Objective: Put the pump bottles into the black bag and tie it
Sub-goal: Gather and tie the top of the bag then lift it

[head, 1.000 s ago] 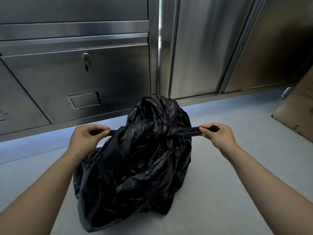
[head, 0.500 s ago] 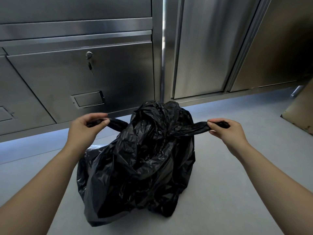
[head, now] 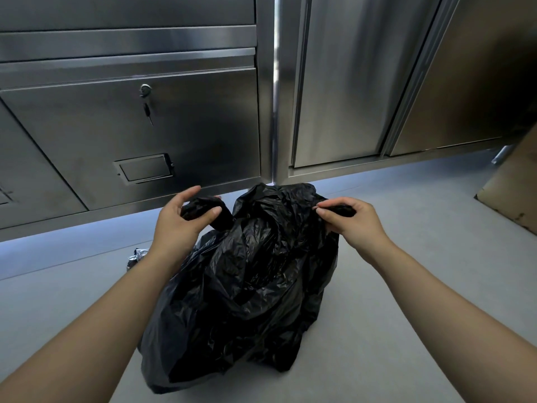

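Observation:
A full, crumpled black bag (head: 247,286) stands on the grey floor in the middle of the head view. My left hand (head: 180,225) holds the bag's left handle strip between thumb and curled fingers, just left of the bag's top. My right hand (head: 351,219) pinches the right handle strip at the bag's upper right. Both strips hang slack near the top. No pump bottles show; the bag hides its contents.
Stainless steel cabinet fronts (head: 130,126) with a lock and key rise right behind the bag. A brown cardboard box (head: 514,187) stands at the right edge. A small shiny crumpled piece (head: 136,257) lies on the floor behind my left wrist.
Both hands have moved inward toward the bag's top, and the handle strips, pulled taut sideways a second ago, have gone slack.

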### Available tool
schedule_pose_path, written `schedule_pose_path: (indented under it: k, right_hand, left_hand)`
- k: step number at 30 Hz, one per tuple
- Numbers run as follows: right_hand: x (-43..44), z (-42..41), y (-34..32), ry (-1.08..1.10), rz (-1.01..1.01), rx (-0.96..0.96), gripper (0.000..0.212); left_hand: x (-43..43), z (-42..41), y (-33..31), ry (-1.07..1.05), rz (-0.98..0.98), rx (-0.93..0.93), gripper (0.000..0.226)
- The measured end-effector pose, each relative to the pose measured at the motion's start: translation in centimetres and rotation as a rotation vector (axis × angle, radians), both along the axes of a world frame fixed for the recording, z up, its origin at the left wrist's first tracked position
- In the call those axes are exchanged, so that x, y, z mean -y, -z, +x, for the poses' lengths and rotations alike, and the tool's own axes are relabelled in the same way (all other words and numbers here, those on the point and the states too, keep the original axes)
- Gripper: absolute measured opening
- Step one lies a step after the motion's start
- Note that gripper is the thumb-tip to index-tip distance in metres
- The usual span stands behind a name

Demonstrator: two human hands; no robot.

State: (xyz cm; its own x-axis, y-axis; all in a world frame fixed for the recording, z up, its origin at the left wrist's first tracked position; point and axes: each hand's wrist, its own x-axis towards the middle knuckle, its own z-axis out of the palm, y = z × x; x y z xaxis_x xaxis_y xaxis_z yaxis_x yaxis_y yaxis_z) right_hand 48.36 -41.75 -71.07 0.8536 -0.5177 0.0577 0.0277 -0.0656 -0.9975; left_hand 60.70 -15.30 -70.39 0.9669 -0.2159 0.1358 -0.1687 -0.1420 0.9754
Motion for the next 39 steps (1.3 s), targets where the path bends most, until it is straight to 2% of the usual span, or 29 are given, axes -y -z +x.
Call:
schedule_pose_path:
  k: [4, 7, 11, 17, 21, 28, 32, 37, 39]
  right_hand:
    - [-0.1, 0.1, 0.3, 0.063, 0.0, -0.007, 0.013]
    - [-0.5, 0.3, 0.3, 0.1, 0.018, 0.01, 0.013]
    - [-1.6, 0.7, -0.2, 0.098, 0.054, 0.12, 0.014]
    - [-3.4, 1.4, -1.2, 0.199, -0.093, 0.233, 0.008]
    - [-4.0, 1.6, -2.2, 0.251, -0.086, 0.274, 0.012]
    - [-7.1, 1.6, -4.9, -0.053, -0.188, 0.379, 0.015]
    - [-7.2, 1.8, -6.5, -0.11, -0.16, 0.414, 0.013]
    - [-8.0, 2.0, -7.0, -0.196, -0.087, 0.356, 0.012]
    - [-8.2, 2.4, -6.5, -0.181, -0.05, 0.294, 0.012]
  left_hand:
    - [0.4, -0.5, 0.2, 0.127, -0.049, -0.006, 0.018]
    - [0.9, -0.7, 0.2, 0.135, -0.035, 0.027, 0.014]
    - [1.7, -1.0, -0.2, 0.145, 0.034, 0.17, 0.014]
    - [2.9, -0.9, -1.1, 0.122, 0.07, 0.29, 0.012]
    - [2.8, -0.8, -2.0, 0.106, 0.044, 0.307, 0.014]
    - [2.9, -1.6, -3.9, 0.142, 0.032, 0.383, 0.013]
    - [2.8, -2.0, -4.7, 0.182, -0.046, 0.4, 0.018]
    - [2.7, -2.1, -4.9, 0.199, -0.01, 0.392, 0.016]
    - [2.6, -2.2, -4.5, 0.204, -0.034, 0.35, 0.024]
